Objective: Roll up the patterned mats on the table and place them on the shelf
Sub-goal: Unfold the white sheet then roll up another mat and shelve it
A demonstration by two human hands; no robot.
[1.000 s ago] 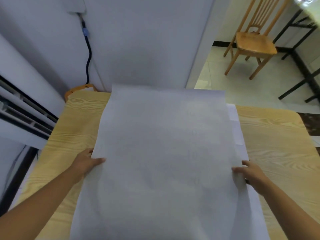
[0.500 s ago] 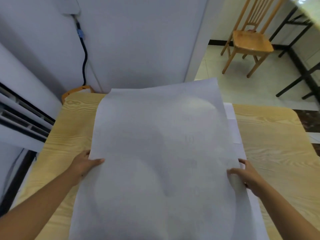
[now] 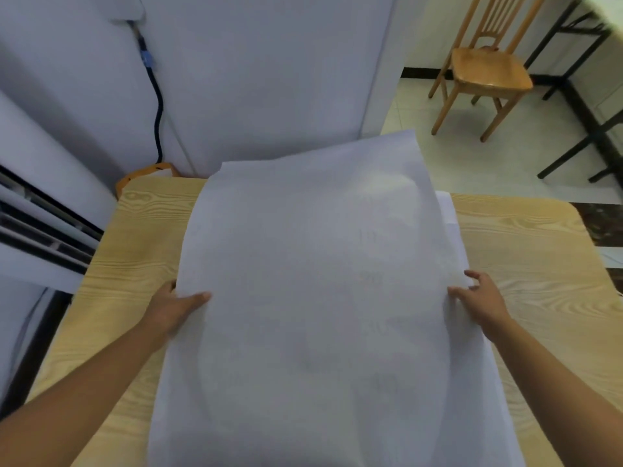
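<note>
Wooden chair (image 3: 485, 67) on tiled floor (image 3: 488, 163); black cable (image 3: 157, 106)

The pale wood-grain table (image 3: 526, 251) with rounded corners stretches out before me, and flat on it lies a white lower mat (image 3: 445, 210), only its right edge showing from under the white top mat (image 3: 303, 298) that runs down the table's middle towards me.

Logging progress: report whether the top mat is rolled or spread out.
Spread out, not rolled: the top mat is one open sheet, far edge lifted off the table, left hand and right hand gripping its sides.
</note>
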